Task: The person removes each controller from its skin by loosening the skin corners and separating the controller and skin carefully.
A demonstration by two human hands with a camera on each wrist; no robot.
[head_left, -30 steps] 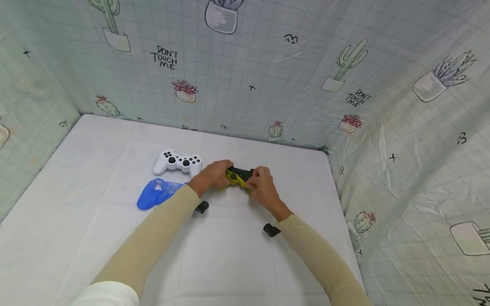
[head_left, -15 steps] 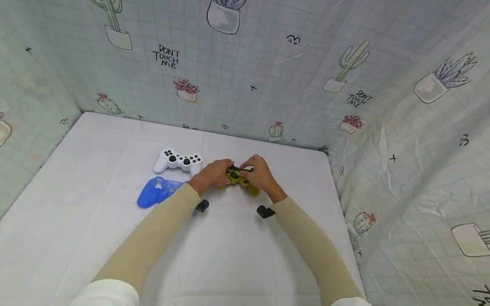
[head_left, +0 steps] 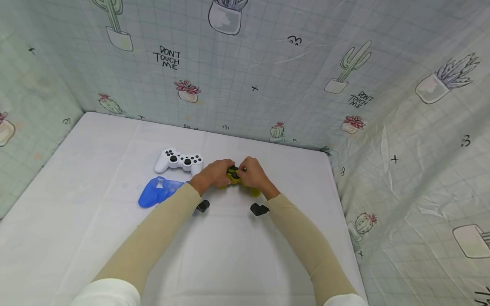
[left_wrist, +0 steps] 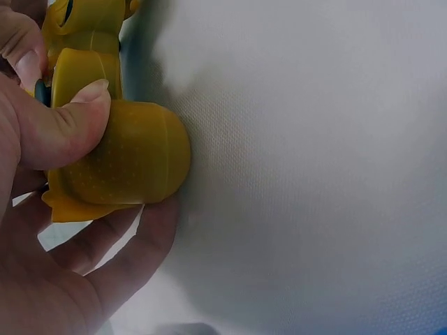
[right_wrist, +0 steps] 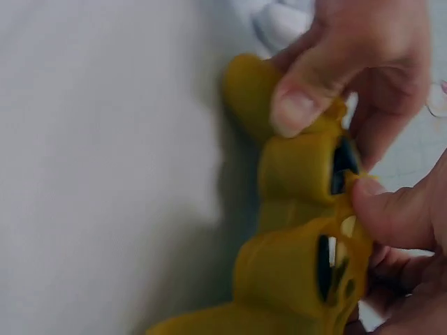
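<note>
A game controller in a yellow silicone cover (head_left: 234,176) lies on the white table, held between both hands. My left hand (head_left: 213,172) grips its left handle; in the left wrist view the thumb (left_wrist: 66,129) presses on top of the yellow handle (left_wrist: 129,164) and the fingers curl beneath. My right hand (head_left: 249,172) lies over the middle and right part of the controller. In the right wrist view its thumb (right_wrist: 391,209) pinches the cover's edge by the dark openings of the yellow controller (right_wrist: 293,272). Much of the controller is hidden under the hands.
A white controller (head_left: 179,160) sits just left of my left hand, with a blue silicone cover (head_left: 158,192) in front of it. The white table (head_left: 95,238) is walled by cactus-print cloth at the back and both sides.
My right hand has slid left from the controller's right end to its middle, closing up to the left hand. The left hand keeps its grip.
</note>
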